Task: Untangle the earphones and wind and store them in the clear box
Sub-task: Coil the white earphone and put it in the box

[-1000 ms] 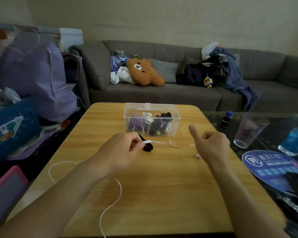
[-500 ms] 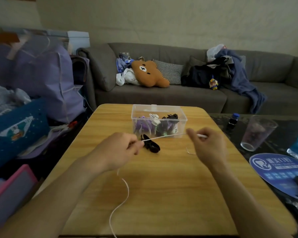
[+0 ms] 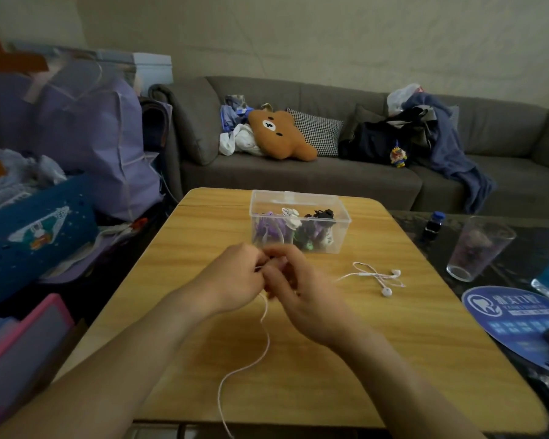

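A white earphone cable (image 3: 263,350) runs across the wooden table (image 3: 377,369). Its two earbuds (image 3: 390,282) lie to the right of my hands, and its long tail trails toward me past the near edge. My left hand (image 3: 235,280) and my right hand (image 3: 293,286) are together in front of the clear box (image 3: 339,236), both pinching the cable between their fingertips. The box is open and holds several wound earphones, purple, white and black. The black thing that lay here is hidden behind my hands.
A clear glass (image 3: 477,248) and a small blue-capped bottle (image 3: 434,225) stand on the dark table to the right, beside a blue round fan (image 3: 517,321). Bags (image 3: 86,137) crowd the floor at left. A grey sofa (image 3: 298,179) sits behind.
My right hand moved left to meet my left hand in front of the box. The cable stretched between them has gone slack, and the earbud end now lies on the table at right.
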The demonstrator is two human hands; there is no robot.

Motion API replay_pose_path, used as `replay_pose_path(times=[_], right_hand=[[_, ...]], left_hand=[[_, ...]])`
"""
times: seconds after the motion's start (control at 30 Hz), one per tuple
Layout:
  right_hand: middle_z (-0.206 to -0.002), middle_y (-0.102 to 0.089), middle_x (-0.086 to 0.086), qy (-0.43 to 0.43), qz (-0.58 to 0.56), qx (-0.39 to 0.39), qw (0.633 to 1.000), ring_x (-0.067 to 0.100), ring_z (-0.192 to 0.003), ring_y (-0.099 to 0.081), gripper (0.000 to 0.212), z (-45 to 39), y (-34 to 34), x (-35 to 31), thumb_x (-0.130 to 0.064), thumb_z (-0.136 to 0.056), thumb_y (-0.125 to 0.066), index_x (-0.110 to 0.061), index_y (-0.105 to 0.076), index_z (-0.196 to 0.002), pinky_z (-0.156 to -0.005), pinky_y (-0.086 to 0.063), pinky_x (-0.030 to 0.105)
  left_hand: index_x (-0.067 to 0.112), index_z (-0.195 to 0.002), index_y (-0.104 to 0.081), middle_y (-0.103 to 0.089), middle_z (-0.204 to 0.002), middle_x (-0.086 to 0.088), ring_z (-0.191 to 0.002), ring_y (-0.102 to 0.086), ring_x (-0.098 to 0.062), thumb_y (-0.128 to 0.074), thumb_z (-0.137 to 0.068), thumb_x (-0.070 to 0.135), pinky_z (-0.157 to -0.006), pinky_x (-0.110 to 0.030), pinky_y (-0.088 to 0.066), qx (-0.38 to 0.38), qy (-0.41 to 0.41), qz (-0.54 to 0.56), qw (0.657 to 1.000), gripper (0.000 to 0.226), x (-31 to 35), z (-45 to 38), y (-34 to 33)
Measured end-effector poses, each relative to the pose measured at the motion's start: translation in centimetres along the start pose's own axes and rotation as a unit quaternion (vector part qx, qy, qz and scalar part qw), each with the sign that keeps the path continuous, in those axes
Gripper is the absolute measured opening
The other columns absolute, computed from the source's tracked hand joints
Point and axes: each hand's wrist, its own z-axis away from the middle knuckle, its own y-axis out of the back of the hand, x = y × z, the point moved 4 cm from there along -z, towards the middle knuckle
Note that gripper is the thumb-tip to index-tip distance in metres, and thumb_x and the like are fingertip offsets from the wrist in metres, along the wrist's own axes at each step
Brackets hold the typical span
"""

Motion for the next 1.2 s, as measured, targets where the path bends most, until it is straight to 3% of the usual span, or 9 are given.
replay_pose_path(times=[0.17, 0.37, 0.53, 0.67, 0.73, 0.8, 0.9, 1.03, 1.2], right_hand=[[-0.061, -0.059, -0.01, -0.112, 0.031, 0.033, 0.993, -0.003, -0.051, -0.049, 0.016, -0.6, 4.3, 2.7, -0.031, -0.092, -0.068, -0.019, -0.069, -0.083, -0.051, -0.041, 0.013], [-0.068, -0.06, 0.005, -0.268, 0.005, 0.274, 0.924, 0.019, -0.063, -0.052, 0.026, 1.4, 10.8, 8.1, -0.036, -0.093, -0.067, -0.012, -0.069, -0.083, -0.058, -0.046, 0.034], [-0.094, -0.069, 0.009, -0.32, 0.06, 0.311, 0.893, 0.018, -0.08, -0.062, 0.018, 2.7, 12.2, 9.5, -0.029, -0.096, -0.065, -0.011, -0.07, -0.099, -0.072, -0.053, 0.035], [-0.121, -0.059, -0.005, -0.167, 0.189, 0.273, 0.929, 0.007, -0.11, -0.056, 0.029, 1.4, 9.2, 5.5, -0.027, -0.095, -0.066, -0.023, -0.063, -0.124, -0.092, -0.043, 0.021], [-0.115, -0.059, -0.016, -0.061, 0.146, 0.144, 0.977, -0.009, -0.101, -0.054, 0.027, 0.5, 6.1, 2.3, -0.032, -0.097, -0.063, -0.028, -0.062, -0.123, -0.086, -0.04, 0.006], [-0.099, -0.067, -0.017, -0.032, 0.07, -0.011, 0.997, -0.005, -0.087, -0.062, 0.019, 0.2, 2.9, 0.8, -0.036, -0.098, -0.06, -0.029, -0.064, -0.115, -0.08, -0.05, 0.013], [-0.06, -0.058, -0.013, -0.068, 0.033, -0.049, 0.996, 0.005, -0.053, -0.047, 0.014, 0.1, 2.4, 1.4, -0.034, -0.098, -0.062, -0.022, -0.071, -0.098, -0.055, -0.043, 0.022], [-0.055, -0.054, -0.009, -0.131, 0.042, 0.084, 0.987, 0.001, -0.045, -0.041, 0.011, -0.3, 6.3, 3.3, -0.029, -0.095, -0.065, -0.022, -0.07, -0.088, -0.047, -0.036, 0.014], [-0.074, -0.062, -0.006, -0.239, 0.031, 0.345, 0.907, 0.007, -0.067, -0.054, 0.022, 1.5, 11.5, 7.3, -0.03, -0.097, -0.064, -0.011, -0.073, -0.103, -0.062, -0.044, 0.026]], left_hand=[[0.016, -0.061, -0.054, -0.048, -0.055, -0.001, -0.052, -0.043, -0.017, -0.036, -0.104, 0.048, -0.059, -0.034, -0.038, -0.017, 0.045, 0.053, 0.997, 0.057, -1.1, 0.3, 0.1], [0.02, -0.075, -0.066, -0.049, -0.06, 0.003, -0.056, -0.044, -0.015, -0.049, -0.102, 0.04, -0.058, -0.034, -0.04, -0.067, 0.057, 0.039, 0.995, 0.038, -2.0, 0.6, 0.4], [0.025, -0.076, -0.069, -0.052, -0.064, 0.003, -0.06, -0.048, -0.013, -0.05, -0.101, 0.042, -0.061, -0.033, -0.043, -0.07, 0.067, -0.004, 0.995, 0.036, -2.3, 0.3, 0.1], [0.024, -0.077, -0.07, -0.05, -0.06, 0.005, -0.052, -0.042, -0.011, -0.054, -0.1, 0.041, -0.055, -0.031, -0.037, -0.03, 0.032, 0.02, 0.999, 0.033, -1.1, -0.3, -0.5], [0.021, -0.08, -0.071, -0.056, -0.062, 0.005, -0.053, -0.046, -0.013, -0.054, -0.099, 0.042, -0.054, -0.03, -0.038, -0.022, 0.013, 0.033, 0.999, 0.032, -0.2, -0.4, -0.8], [0.019, -0.081, -0.072, -0.066, -0.068, 0.003, -0.059, -0.057, -0.014, -0.053, -0.101, 0.038, -0.059, -0.033, -0.046, -0.027, -0.001, 0.043, 0.999, 0.033, 0.4, -0.4, -1.0], [0.018, -0.073, -0.068, -0.057, -0.061, 0.006, -0.055, -0.051, -0.011, -0.051, -0.102, 0.034, -0.056, -0.031, -0.04, -0.045, 0.012, 0.023, 0.999, 0.037, 0.2, -0.3, -1.1], [0.017, -0.071, -0.062, -0.045, -0.056, 0.003, -0.052, -0.039, -0.014, -0.045, -0.104, 0.038, -0.055, -0.031, -0.035, -0.041, 0.038, 0.06, 0.997, 0.042, -0.2, 0.0, -0.4], [0.011, -0.076, -0.063, -0.042, -0.05, 0.009, -0.049, -0.037, -0.011, -0.046, -0.103, 0.04, -0.052, -0.028, -0.034, -0.032, 0.037, 0.089, 0.995, 0.043, -0.5, 0.2, 0.6]])
